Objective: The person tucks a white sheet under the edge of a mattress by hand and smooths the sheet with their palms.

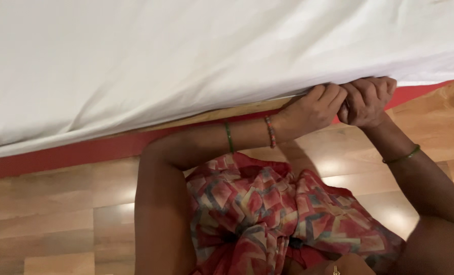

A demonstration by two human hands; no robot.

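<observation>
Gripping the white sheet (186, 61) at its lower edge, right of centre frame, the left hand (313, 108) and right hand (367, 99) have fingers curled shut on it, above the wooden floor (59, 214).

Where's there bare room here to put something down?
Bare wooden floor lies left of the patterned garment, below the red bed base. The white sheet is open too. It's crowded where left hand and right hand grip the edge.

Glossy wooden plank floor (49, 214) reflects soft lamp glare; a red bed base (74, 153) runs along it.
</observation>
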